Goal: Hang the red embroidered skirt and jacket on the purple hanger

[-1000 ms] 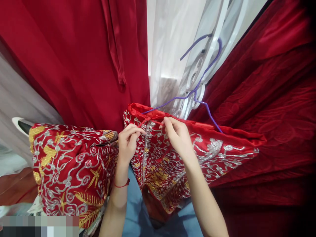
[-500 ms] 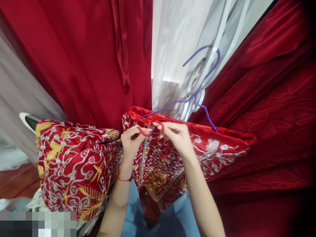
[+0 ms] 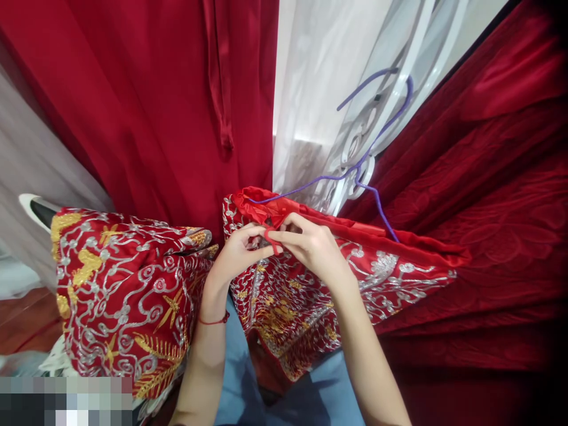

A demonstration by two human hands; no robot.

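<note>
A red embroidered skirt (image 3: 284, 307) with silver and gold patterns hangs from a purple hanger (image 3: 319, 177), its bright red satin waistband (image 3: 355, 228) slanting down to the right. At the upper left part of the band, my left hand (image 3: 248, 251) pinches a thin red cord (image 3: 272, 239). My right hand (image 3: 308, 239) touches its fingertips to those of my left and is closed on the same cord. The cord makes a small loop between the two hands; its ends are hidden behind my fingers.
Another red embroidered garment (image 3: 124, 302) lies at the left on a white-edged seat (image 3: 31, 207). Dark red curtains (image 3: 155, 106) hang behind and at the right (image 3: 488, 195). White scrolled metalwork (image 3: 399, 89) stands behind the hanger. Blue-clothed legs (image 3: 328, 390) are below.
My hands have come together, the cord loops that stood apart now meeting between my fingertips. The hanger has shifted slightly right in view, and the left garment slightly left.
</note>
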